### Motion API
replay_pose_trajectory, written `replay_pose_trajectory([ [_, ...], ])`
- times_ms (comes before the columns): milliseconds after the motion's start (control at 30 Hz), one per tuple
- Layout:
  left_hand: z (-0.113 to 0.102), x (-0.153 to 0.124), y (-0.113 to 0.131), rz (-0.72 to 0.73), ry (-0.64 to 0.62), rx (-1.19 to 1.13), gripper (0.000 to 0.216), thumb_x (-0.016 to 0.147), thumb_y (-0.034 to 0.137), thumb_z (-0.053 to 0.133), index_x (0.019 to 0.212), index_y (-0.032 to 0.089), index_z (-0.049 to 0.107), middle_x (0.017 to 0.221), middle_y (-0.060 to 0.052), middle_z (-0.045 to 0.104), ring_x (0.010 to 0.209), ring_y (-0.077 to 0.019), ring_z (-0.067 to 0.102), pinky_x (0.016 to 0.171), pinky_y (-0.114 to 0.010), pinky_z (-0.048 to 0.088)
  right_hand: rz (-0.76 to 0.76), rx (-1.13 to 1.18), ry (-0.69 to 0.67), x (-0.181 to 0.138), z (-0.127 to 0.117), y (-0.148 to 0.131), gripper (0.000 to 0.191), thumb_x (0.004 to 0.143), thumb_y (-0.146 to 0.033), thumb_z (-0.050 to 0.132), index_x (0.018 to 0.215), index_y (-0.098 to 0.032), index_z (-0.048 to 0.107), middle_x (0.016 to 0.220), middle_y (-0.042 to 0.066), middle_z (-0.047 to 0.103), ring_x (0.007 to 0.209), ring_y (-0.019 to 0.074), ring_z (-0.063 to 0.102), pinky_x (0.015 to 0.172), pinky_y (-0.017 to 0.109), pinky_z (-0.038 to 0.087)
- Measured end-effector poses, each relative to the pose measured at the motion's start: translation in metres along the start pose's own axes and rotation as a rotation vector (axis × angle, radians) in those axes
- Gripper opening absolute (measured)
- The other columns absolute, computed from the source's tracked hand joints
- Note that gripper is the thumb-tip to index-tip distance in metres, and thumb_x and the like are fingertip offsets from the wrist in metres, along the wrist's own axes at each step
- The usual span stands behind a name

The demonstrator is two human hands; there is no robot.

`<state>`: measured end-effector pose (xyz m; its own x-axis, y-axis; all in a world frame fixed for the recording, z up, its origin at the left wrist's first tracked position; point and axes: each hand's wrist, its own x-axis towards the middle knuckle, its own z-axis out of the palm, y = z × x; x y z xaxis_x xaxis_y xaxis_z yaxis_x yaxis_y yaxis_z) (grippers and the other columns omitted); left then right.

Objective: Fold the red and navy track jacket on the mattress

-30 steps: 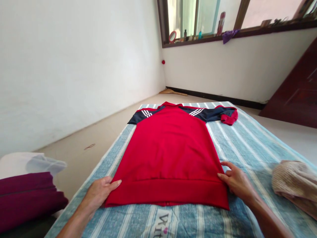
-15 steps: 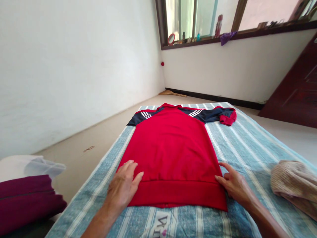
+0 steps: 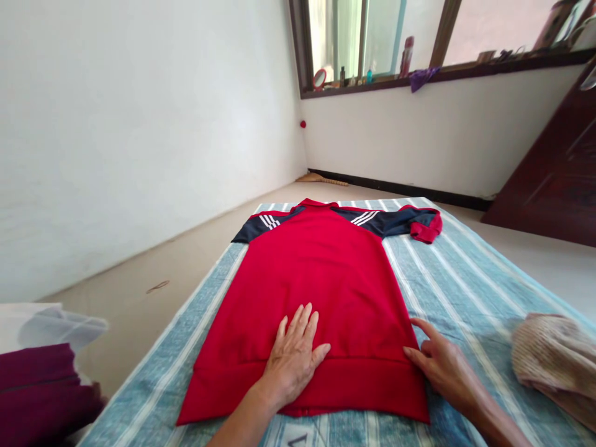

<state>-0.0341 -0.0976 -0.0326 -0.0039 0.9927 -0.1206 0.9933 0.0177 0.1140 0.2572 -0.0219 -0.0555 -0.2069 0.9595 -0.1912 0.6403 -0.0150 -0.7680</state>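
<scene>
Walls (image 3: 139, 124) of plain white rise on the left and at the far side, meeting in a corner above the pale floor (image 3: 186, 267). A blue sheet (image 3: 459, 279) with white stripes covers the broad flat surface in front of the person. Beyond it, a window (image 3: 384, 37) with a brown frame sits in the far wall, and a dark red door (image 3: 549, 167) slants in at the right.

On the middle of the sheet lies the red jacket (image 3: 321, 273), spread flat, collar at the far end and hem nearest the person. Its navy sleeves carry white stripes; the right one ends in a bunched red cuff. A plum garment (image 3: 37, 391) lies at the lower left, and a beige knit cloth (image 3: 554, 354) rests on the sheet at the right. In the far corner is a tan broom (image 3: 321, 179).

The left hand (image 3: 295, 357) lies palm down across the hem band, fingers extended, gripping nothing. The right hand (image 3: 437, 360) is at the jacket's right edge, thumb touching the fabric and forefinger apart from it; whether its hidden fingers hold any cloth, I cannot tell.

Smaller still are a reddish bottle (image 3: 406, 57) and round mirror (image 3: 319, 79) on the sill, and a thin loop (image 3: 158, 286) on the floor.
</scene>
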Motion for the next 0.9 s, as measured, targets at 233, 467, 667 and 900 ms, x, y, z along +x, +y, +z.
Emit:
replay_pose_trajectory([
  [233,-0.007,0.022,-0.006,-0.062,0.160,0.043,0.062,0.095,0.052,0.035,0.143,0.014,0.042,0.154,-0.015,0.029,0.144,-0.0284,0.024,0.114,-0.050,0.027,-0.013,-0.085,0.013,0.003,0.002,0.002,0.064,0.077,-0.049,0.047,0.134,-0.020,0.048,0.051,-0.006,0.051,0.052,0.0187,0.054,0.051,0.028,0.031],
  [467,0.005,0.036,-0.016,-0.158,0.077,0.073,0.072,0.091,0.057,0.036,0.146,0.011,0.037,0.155,-0.018,0.024,0.144,-0.0320,0.020,0.114,-0.054,0.023,-0.031,-0.293,-0.004,0.006,-0.001,0.001,0.054,0.080,-0.045,0.047,0.129,-0.023,0.053,0.058,-0.001,0.064,0.056,0.0221,0.061,0.055,0.030,0.035],
  [667,-0.003,0.039,-0.006,-0.159,0.106,0.071,0.070,0.091,0.057,0.037,0.143,0.009,0.042,0.153,-0.020,0.028,0.142,-0.0336,0.024,0.112,-0.054,0.028,-0.137,-0.394,0.147,0.020,-0.006,-0.034,0.039,0.088,-0.046,0.044,0.115,-0.026,0.063,0.085,0.005,0.072,0.072,0.0242,0.067,0.063,0.032,0.044],
  [900,0.002,0.066,0.007,-0.119,0.114,0.033,0.071,0.090,0.057,0.040,0.146,0.014,0.037,0.155,-0.017,0.023,0.144,-0.0332,0.021,0.112,-0.057,0.025,-0.513,-0.519,0.077,0.075,0.031,-0.088,0.041,0.090,-0.030,0.047,0.128,-0.021,0.059,0.138,0.010,0.054,0.127,0.0271,0.049,0.104,0.039,0.039],
])
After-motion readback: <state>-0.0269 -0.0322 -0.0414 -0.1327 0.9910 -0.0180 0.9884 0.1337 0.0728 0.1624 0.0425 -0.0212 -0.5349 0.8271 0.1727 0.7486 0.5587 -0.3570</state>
